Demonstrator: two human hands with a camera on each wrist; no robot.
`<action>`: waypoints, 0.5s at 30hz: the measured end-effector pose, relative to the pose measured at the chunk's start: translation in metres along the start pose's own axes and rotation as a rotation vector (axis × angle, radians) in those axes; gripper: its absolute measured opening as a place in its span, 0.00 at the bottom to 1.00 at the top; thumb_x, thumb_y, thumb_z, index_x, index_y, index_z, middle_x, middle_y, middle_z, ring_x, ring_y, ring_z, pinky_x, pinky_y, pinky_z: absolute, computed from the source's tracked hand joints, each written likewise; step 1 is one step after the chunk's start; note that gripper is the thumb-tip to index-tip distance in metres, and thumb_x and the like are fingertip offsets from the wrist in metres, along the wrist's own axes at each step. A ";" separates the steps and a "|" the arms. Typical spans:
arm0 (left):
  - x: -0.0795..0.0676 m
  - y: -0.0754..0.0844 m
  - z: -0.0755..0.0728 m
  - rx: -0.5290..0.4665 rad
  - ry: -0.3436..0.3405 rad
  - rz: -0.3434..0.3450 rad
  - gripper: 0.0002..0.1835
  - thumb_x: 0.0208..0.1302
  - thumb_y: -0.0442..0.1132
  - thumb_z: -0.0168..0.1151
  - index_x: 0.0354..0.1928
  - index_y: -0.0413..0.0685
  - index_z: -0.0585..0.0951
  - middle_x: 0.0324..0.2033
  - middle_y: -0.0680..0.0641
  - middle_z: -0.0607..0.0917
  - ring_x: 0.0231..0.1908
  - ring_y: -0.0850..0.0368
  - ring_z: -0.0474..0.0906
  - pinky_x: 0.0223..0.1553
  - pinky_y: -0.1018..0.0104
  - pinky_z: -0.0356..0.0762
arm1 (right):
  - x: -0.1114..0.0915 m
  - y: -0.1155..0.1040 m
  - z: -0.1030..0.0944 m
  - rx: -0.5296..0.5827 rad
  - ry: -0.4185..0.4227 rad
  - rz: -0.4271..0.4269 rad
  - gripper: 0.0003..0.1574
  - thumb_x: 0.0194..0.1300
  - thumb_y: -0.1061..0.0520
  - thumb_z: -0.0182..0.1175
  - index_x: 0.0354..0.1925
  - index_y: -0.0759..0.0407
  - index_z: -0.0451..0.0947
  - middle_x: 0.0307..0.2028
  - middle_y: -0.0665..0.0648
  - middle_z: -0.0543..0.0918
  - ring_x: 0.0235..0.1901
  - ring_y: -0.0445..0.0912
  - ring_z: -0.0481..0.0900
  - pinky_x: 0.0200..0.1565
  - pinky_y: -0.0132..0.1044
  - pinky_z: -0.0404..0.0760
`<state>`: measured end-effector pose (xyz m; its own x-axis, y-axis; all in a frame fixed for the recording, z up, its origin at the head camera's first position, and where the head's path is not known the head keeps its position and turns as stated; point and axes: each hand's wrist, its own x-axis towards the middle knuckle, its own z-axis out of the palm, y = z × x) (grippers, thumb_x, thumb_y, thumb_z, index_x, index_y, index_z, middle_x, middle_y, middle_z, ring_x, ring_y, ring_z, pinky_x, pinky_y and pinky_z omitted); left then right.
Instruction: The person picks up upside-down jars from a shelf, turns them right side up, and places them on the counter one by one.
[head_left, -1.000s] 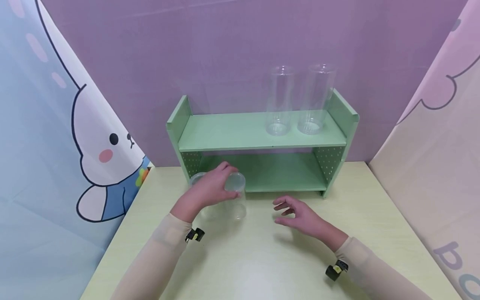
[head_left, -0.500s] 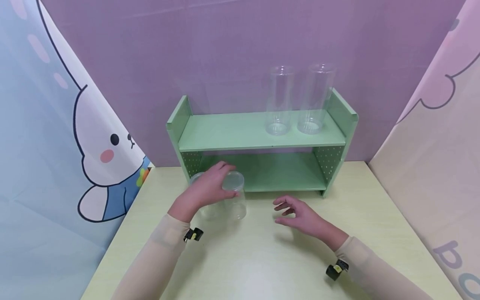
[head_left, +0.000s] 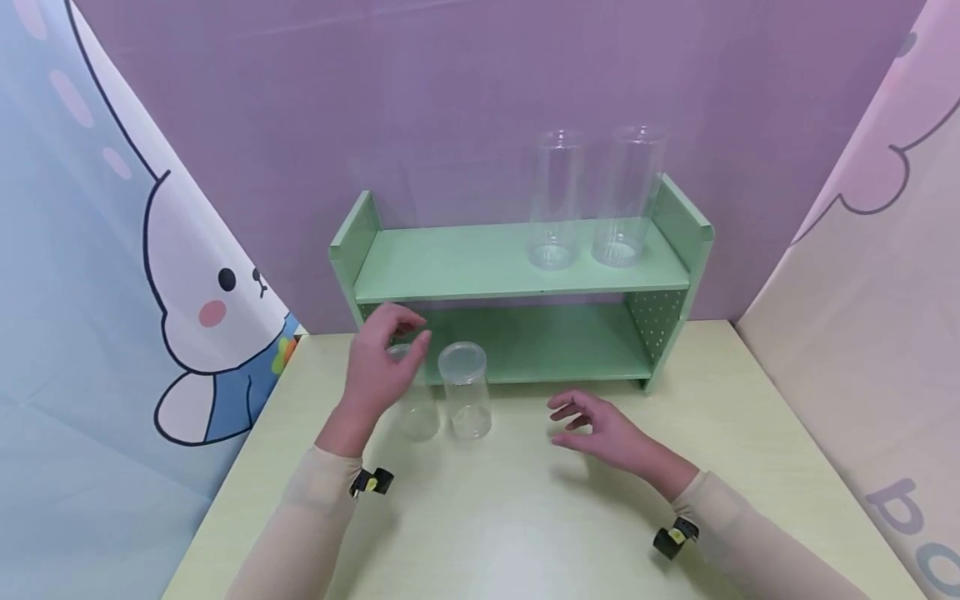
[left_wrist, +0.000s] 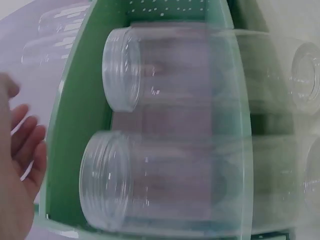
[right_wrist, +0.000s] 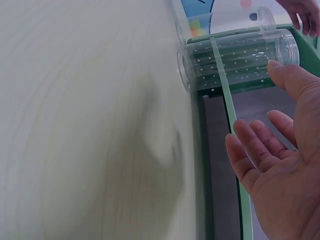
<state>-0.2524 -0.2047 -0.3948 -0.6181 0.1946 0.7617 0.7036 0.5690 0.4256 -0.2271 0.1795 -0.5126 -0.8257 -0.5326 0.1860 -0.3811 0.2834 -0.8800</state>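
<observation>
Two clear lidded cylinders stand upright on the table before the shelf's left half. One clear jar (head_left: 467, 392) is in full view; beside it the left jar (head_left: 418, 408) is partly covered by my left hand (head_left: 381, 358). That hand hovers at the left jar's top with loosely bent fingers and holds nothing; in the left wrist view the hand (left_wrist: 20, 160) is apart from both jars (left_wrist: 107, 180). Over the table to the right, my right hand (head_left: 600, 429) hangs with relaxed fingers, nothing in it. The right wrist view shows its palm and fingers (right_wrist: 257, 145) spread.
A green two-tier shelf (head_left: 450, 262) stands at the back of the pale table (head_left: 525, 517). Two tall clear cylinders, a nearer-middle one (head_left: 553, 200) and a right one (head_left: 628, 196), stand on its top tier. Printed cloth (head_left: 217, 317) hangs at the left, with purple cloth (head_left: 450, 100) behind.
My left hand has let go of the right-hand jar on the table and moved left and up. That jar stays standing nearly where it was. The right hand keeps its place.
</observation>
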 end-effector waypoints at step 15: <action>-0.007 -0.013 -0.040 -0.137 0.392 -0.266 0.09 0.75 0.25 0.66 0.51 0.25 0.79 0.45 0.34 0.80 0.44 0.65 0.77 0.47 0.73 0.76 | 0.003 0.000 0.000 -0.019 -0.001 0.003 0.28 0.71 0.56 0.77 0.64 0.60 0.79 0.60 0.70 0.85 0.59 0.72 0.83 0.63 0.60 0.83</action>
<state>-0.2428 -0.2458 -0.3862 -0.6225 -0.2735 0.7333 0.5954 0.4426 0.6705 -0.2292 0.1782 -0.5117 -0.8264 -0.5327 0.1825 -0.3863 0.3005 -0.8721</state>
